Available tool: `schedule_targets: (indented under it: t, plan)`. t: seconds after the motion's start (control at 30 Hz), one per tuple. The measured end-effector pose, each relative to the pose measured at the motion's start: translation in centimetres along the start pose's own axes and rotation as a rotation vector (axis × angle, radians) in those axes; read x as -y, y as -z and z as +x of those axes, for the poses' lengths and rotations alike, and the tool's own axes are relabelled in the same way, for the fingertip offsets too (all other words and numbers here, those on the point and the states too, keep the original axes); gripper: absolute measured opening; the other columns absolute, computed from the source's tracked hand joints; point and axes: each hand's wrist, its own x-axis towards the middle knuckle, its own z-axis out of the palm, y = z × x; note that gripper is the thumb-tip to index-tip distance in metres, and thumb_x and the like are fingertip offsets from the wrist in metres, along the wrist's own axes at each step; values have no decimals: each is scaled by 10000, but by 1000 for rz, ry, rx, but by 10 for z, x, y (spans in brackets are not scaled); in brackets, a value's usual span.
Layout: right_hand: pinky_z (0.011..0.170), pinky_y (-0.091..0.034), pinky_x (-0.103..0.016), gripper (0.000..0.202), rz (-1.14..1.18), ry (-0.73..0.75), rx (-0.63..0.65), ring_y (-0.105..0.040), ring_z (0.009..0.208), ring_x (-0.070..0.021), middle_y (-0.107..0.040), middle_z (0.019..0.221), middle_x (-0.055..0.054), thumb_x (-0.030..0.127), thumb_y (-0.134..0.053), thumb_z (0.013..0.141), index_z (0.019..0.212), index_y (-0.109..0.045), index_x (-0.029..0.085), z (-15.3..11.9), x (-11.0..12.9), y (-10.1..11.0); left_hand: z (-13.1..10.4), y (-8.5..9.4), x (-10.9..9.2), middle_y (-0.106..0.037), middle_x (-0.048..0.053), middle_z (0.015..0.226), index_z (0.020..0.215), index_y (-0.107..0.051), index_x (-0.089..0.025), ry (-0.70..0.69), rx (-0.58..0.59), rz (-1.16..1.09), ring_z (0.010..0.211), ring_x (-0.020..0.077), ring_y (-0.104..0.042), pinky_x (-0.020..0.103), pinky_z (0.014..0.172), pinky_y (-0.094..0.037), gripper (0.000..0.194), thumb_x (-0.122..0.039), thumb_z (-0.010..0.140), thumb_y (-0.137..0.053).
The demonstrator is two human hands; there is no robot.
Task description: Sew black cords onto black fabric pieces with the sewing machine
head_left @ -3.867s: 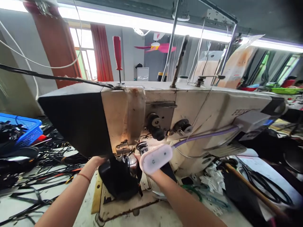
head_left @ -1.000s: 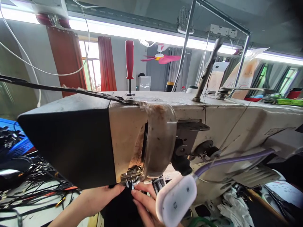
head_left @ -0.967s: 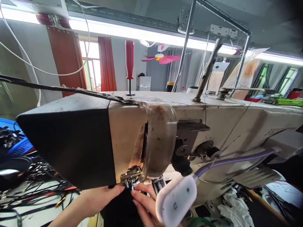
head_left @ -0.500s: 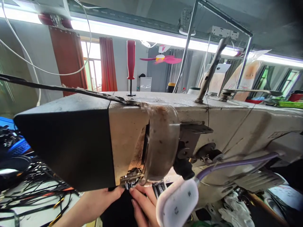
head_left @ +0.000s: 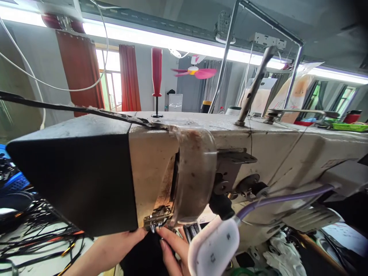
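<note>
A sewing machine head fills the middle of the view. Under its metal presser foot lies a piece of black fabric. My left hand comes in from the lower left, its thumb side closed at the fabric's left edge beside the foot; the machine's black end cover hides its other fingers. From the right, my right hand has its fingers bent on the fabric, the index fingertip close against the foot. A white oval lamp-like piece covers part of that hand.
A red-handled screwdriver stands upright on the machine top. A black strap runs in from the left to the clear curved guard. Tangled black cords lie at the left. A purple cable crosses the right side.
My right hand's fingers have shifted, with the index now stretched further to the foot. My left hand stays nearly in place. The whole view has moved slightly.
</note>
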Motion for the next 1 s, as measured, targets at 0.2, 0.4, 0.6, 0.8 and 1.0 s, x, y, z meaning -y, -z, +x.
schedule_targets:
  t: [0.2,0.4,0.6,0.8,1.0]
  plan:
    - [816,-612,-391,348,-66,2,-67,-691,917,-301,-708,1043,-90,321,-698,805,1148,-670,276,-9,3,12,-13,5,-13,-801,-4,864,905,-779,-263,121,-52,69,899,293,-720,337,818,-552,311,-478,717,-655]
    - [673,-555,-315,104,23,27,-27,-661,773,-215,-664,824,-64,209,-663,813,910,-698,222,-8,20,7,-3,17,-21,-786,47,1053,991,-767,-226,121,190,93,1072,344,-685,400,965,-523,410,-519,730,-646]
    - [653,-509,-310,124,74,-120,-60,-600,668,-176,-580,728,-44,229,-618,845,726,-628,198,-12,26,-6,7,16,-6,-717,73,1235,1159,-726,-224,86,353,-184,1269,353,-560,475,1144,-360,607,-648,732,-648]
    - [708,-541,-365,145,-17,-121,-80,-632,786,-242,-610,761,-62,289,-680,813,703,-619,218,-6,28,0,10,16,-8,-728,78,1212,1259,-672,-240,57,410,-362,1292,353,-541,517,1194,-256,752,-702,667,-692]
    - [787,-552,-390,148,33,-142,-82,-645,834,-256,-625,764,-61,325,-690,824,723,-641,227,0,28,1,9,15,-1,-753,74,1153,1162,-733,-225,73,279,-307,1188,335,-634,473,1114,-416,590,-595,702,-718]
